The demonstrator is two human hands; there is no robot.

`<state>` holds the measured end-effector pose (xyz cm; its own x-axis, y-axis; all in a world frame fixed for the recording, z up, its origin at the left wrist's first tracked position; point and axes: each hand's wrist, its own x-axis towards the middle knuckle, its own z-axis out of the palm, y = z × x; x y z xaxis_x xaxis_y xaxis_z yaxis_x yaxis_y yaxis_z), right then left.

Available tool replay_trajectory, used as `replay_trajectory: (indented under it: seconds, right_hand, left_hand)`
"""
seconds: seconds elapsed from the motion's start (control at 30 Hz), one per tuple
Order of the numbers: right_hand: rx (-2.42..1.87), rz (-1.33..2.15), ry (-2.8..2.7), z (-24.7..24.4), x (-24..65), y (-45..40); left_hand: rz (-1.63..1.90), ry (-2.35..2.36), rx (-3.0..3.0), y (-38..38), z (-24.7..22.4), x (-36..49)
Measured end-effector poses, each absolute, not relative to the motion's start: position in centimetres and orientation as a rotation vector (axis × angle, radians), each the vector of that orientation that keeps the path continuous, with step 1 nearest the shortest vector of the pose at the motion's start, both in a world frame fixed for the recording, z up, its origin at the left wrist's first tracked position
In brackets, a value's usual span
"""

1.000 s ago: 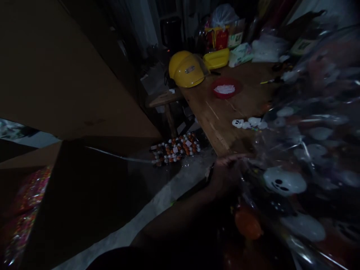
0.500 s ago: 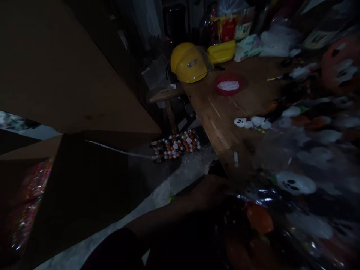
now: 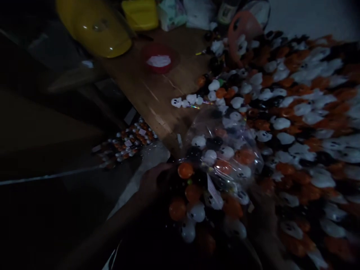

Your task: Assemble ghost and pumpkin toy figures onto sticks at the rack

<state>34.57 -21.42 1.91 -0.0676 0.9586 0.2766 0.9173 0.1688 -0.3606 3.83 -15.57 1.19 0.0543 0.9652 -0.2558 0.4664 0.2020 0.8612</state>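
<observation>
A clear plastic bag [image 3: 225, 150] with white ghost, orange pumpkin and black pieces sits at the table's near edge. At the bag's left side is my left hand [image 3: 153, 178], its fingers dark and blurred. My right hand [image 3: 263, 206] is at the bag's lower right, dim and smeared, its fingers not clear. Between the hands, more orange and white pieces [image 3: 192, 210] show low in the frame, with a pale paper tag [image 3: 214, 191] over them. A large heap of similar pieces [image 3: 306, 150] spreads to the right.
A yellow helmet [image 3: 95, 30], a yellow container [image 3: 140, 15] and a red bowl [image 3: 159, 62] with white slips stand on the wooden table [image 3: 137, 84]. An orange pumpkin bucket [image 3: 243, 33] is farther back. A packed bundle of pieces [image 3: 129, 140] lies below, left of the table.
The view has swung right, so the table items sit farther left and the heap shows more fully. The plastic bag and my right hand are now visible; the cardboard box has mostly left view.
</observation>
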Motion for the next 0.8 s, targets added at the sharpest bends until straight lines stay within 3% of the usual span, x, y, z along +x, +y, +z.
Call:
replay_trajectory:
  seconds: [0.17, 0.37, 0.5, 0.6, 0.8]
  right_hand:
    - [-1.777, 0.285, -2.058, 2.5, 34.1, -20.4]
    - [-1.641, 0.345, -1.947, 4.7, 33.5, -18.7]
    - [-1.809, 0.123, -1.979, 4.9, 33.8, -19.0]
    - [-1.696, 0.149, -2.100, 5.0, 34.1, -18.4]
    - [-1.459, 0.299, -2.194, 6.1, 34.1, -16.9]
  left_hand:
    - [0.755, 1.421, 1.692, -14.2, 0.7, 3.4]
    - [1.017, 1.330, 1.365, -11.8, 1.4, 4.9]
    - [0.922, 1.210, 0.843, -11.2, 2.3, 5.6]
    - [0.834, 1.075, 0.488, -10.7, 2.3, 5.8]
    - [0.701, 0.878, 0.416, -9.9, 1.9, 5.2]
